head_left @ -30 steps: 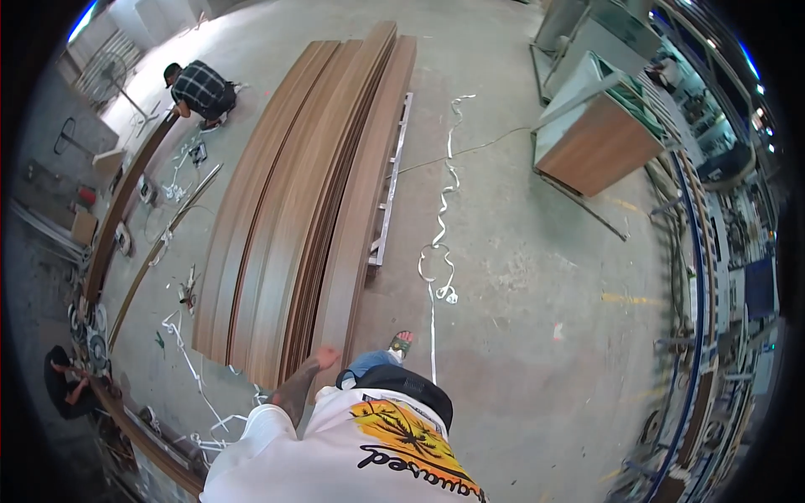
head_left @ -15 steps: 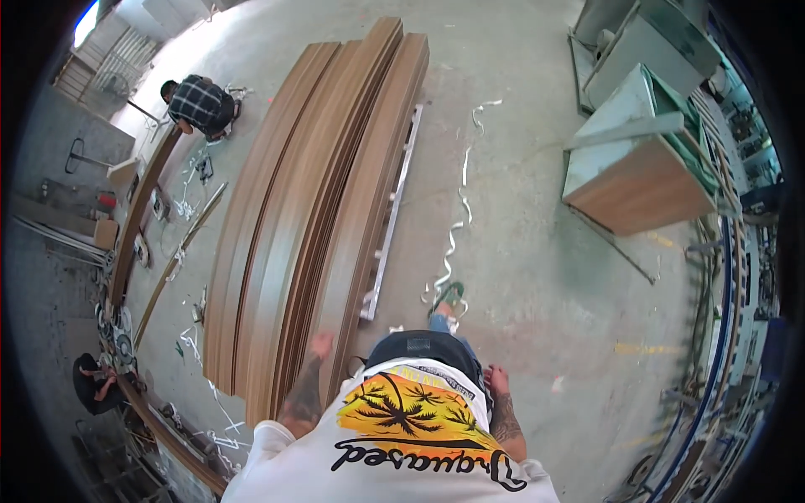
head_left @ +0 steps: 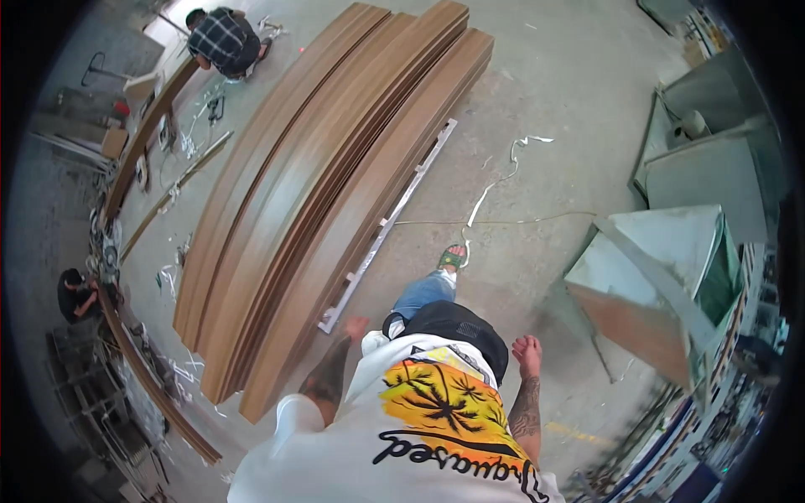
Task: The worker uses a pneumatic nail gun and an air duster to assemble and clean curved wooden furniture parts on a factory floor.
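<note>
A stack of long brown wooden boards (head_left: 319, 193) lies on the concrete floor, running from the near left to the far middle. My left hand (head_left: 357, 326) hangs at my side near the boards' near end, beside a grey metal rail (head_left: 387, 226); it holds nothing. My right hand (head_left: 527, 346) hangs loosely by my hip, fingers curled, also with nothing in it. My foot in a sandal (head_left: 451, 256) steps forward on the floor.
A box-shaped cabinet (head_left: 662, 285) stands at the right with grey machines behind it. White strips (head_left: 495, 189) lie on the floor ahead. One person (head_left: 225, 38) crouches far left by more boards; another person (head_left: 77, 293) sits at the left edge amid clutter.
My view has moved forward and to the right along the boards. The cabinet has come closer, my right hand has come into view, and my leg has stepped forward.
</note>
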`<state>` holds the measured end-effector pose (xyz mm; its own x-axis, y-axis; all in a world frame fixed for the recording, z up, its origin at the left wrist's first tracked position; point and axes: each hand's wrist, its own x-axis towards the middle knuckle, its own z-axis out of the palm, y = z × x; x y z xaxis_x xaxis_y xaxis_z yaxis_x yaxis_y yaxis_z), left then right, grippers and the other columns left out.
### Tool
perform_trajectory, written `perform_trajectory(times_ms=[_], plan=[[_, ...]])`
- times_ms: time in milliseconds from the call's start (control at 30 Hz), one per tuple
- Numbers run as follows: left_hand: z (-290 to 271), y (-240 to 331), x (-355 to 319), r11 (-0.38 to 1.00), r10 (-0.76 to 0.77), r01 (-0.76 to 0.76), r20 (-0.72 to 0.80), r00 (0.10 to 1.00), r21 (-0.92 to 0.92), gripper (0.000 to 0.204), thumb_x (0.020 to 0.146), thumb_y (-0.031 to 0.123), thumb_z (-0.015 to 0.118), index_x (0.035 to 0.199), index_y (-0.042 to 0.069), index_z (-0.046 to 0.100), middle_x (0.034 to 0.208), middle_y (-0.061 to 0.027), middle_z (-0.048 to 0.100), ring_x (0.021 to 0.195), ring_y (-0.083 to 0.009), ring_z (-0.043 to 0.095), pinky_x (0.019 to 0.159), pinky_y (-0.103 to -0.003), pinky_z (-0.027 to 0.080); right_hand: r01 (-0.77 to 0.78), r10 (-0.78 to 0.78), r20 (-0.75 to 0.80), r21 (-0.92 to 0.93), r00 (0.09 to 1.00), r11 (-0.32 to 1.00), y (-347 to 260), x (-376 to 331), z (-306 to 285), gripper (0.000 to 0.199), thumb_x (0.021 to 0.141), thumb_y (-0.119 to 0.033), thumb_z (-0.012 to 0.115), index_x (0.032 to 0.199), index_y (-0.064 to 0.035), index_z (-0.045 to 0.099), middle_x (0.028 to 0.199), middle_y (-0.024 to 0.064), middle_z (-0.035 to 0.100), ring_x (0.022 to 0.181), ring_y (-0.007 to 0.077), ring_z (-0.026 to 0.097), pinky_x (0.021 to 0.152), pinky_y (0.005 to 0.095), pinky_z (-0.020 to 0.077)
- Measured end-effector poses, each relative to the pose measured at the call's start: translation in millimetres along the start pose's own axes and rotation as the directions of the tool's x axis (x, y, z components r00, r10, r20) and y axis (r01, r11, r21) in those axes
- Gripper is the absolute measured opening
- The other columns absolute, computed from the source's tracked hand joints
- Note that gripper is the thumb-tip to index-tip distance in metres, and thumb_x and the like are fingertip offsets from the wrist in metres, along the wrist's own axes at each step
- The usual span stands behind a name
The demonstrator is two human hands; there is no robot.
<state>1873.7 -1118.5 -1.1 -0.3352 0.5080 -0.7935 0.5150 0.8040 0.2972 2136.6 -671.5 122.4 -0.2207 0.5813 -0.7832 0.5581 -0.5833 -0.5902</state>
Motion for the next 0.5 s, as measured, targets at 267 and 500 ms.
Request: perform_trajectory(times_ms=[267,500], plan=[[-295,138,102,0.556,-0.429,-0.404,-0.667,0.609,-0.727,0.031,0.084,0.028,0.062,0.100,0.002,0.063,0.088,-0.0125,0.066,0.083,-0.0212,0.064,0.073,-0.034,0.050,-0.095,0.144,0.134,-0.319,0.981,0.943,-102,60,-35,0.029,0.093,-0.035,0.046,0.103,-0.0081,0.054,0.091,0.0072,0.062,0.078,0.0159,0.058,0.071,0.0307,0.0490],[-441,138,124,0.621,-0.601,-0.378,-0.726,0.333,-0.687,0.028,0.083,0.022,0.063,0.105,0.003,0.063,0.093,-0.0120,0.067,0.086,-0.0206,0.065,0.075,-0.030,0.051,0.146,0.096,0.360,-0.590,0.928,0.794,-183,186,-80,0.034,0.095,-0.033,0.043,0.106,-0.0037,0.055,0.102,0.0125,0.060,0.088,0.0212,0.058,0.079,0.0334,0.0478]])
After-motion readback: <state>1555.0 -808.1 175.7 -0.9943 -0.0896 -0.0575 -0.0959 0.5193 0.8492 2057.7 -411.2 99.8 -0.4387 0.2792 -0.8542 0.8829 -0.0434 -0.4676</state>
